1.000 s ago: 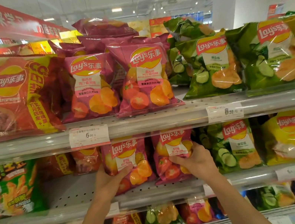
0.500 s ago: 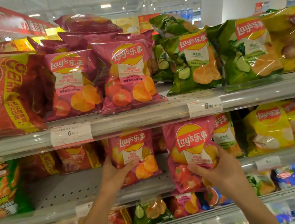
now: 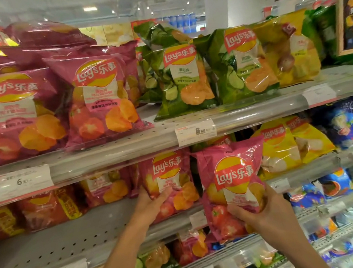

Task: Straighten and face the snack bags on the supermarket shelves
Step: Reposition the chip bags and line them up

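The right hand point(image 3: 268, 214) is gripping a pink tomato bag point(image 3: 231, 185) out in front of the middle shelf point(image 3: 95, 238), fingers and thumb curling round its lower half, label facing us. The left hand point(image 3: 153, 204) is pinching the neighbouring pink bag point(image 3: 170, 181) by its lower left edge, and that one is standing on the shelf. To do this well, the free bag wants setting upright just beside its twin, logo forward, base flush with the shelf lip, without crushing the chips. Yellow bags point(image 3: 289, 145) are crowding in on the right, and what looks like a green bag is sitting behind the gap, though that part is blurry. A price tag point(image 3: 195, 132) is hanging overhead on the upper rail.
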A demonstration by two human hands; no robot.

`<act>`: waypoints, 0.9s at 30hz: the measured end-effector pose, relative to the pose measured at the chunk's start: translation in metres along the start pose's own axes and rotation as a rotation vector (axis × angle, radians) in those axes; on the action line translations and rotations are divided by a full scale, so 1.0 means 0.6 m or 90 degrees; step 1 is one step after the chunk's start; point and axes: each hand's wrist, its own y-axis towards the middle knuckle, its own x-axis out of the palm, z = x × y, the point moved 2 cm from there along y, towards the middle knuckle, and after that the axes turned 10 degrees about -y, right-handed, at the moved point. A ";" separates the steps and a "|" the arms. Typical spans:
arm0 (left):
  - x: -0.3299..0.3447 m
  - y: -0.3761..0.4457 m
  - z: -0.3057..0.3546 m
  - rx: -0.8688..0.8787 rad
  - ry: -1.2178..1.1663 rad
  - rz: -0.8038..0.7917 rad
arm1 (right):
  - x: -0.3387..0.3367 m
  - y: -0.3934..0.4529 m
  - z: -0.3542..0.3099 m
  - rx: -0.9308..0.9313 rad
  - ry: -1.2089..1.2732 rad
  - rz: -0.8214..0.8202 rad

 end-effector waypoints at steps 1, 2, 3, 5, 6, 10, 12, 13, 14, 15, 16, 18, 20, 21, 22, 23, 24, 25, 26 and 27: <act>0.001 0.001 0.000 -0.002 0.001 -0.008 | -0.001 0.000 0.000 0.001 -0.001 -0.002; 0.001 0.001 0.001 0.000 0.004 -0.014 | 0.000 -0.001 -0.001 0.001 -0.001 -0.004; 0.002 0.000 0.002 0.006 0.008 -0.017 | 0.002 -0.001 -0.002 0.000 -0.001 -0.006; 0.004 -0.005 0.006 0.034 0.028 -0.012 | 0.008 -0.004 -0.006 -0.014 -0.006 -0.014; 0.004 -0.008 0.007 0.058 0.042 -0.011 | 0.013 -0.006 -0.011 -0.025 -0.012 -0.020; -0.024 -0.034 0.001 0.096 0.113 -0.033 | 0.051 -0.014 -0.034 -0.047 0.009 -0.066; -0.062 -0.053 -0.011 0.121 0.252 0.022 | 0.079 -0.020 -0.050 -0.065 0.006 -0.086; -0.086 -0.065 -0.017 0.148 0.341 0.066 | 0.096 -0.023 -0.058 -0.076 0.003 -0.095; -0.111 -0.078 -0.022 0.176 0.418 0.104 | 0.114 -0.028 -0.068 -0.085 0.000 -0.101; -0.136 -0.091 -0.026 0.203 0.479 0.135 | 0.134 -0.034 -0.079 -0.094 -0.005 -0.101; -0.162 -0.102 -0.030 0.229 0.530 0.161 | 0.153 -0.041 -0.092 -0.105 -0.012 -0.097; -0.216 -0.123 -0.038 0.269 0.604 0.205 | 0.193 -0.057 -0.121 -0.120 -0.011 -0.087; -0.273 -0.141 -0.046 0.294 0.637 0.239 | 0.235 -0.068 -0.145 -0.111 -0.005 -0.082; -0.300 -0.150 -0.051 0.309 0.652 0.254 | 0.257 -0.072 -0.157 -0.102 -0.009 -0.081; -0.326 -0.158 -0.055 0.320 0.670 0.266 | 0.278 -0.075 -0.169 -0.097 -0.017 -0.079; -0.349 -0.165 -0.060 0.325 0.686 0.271 | 0.298 -0.076 -0.180 -0.093 -0.028 -0.075; -0.370 -0.171 -0.065 0.330 0.694 0.271 | 0.316 -0.076 -0.190 -0.090 -0.039 -0.071; -0.388 -0.176 -0.070 0.337 0.694 0.268 | 0.333 -0.075 -0.200 -0.089 -0.043 -0.068; -0.403 -0.180 -0.075 0.343 0.690 0.267 | 0.349 -0.073 -0.210 -0.091 -0.041 -0.064; -0.414 -0.182 -0.080 0.351 0.685 0.268 | 0.365 -0.068 -0.217 -0.094 -0.037 -0.058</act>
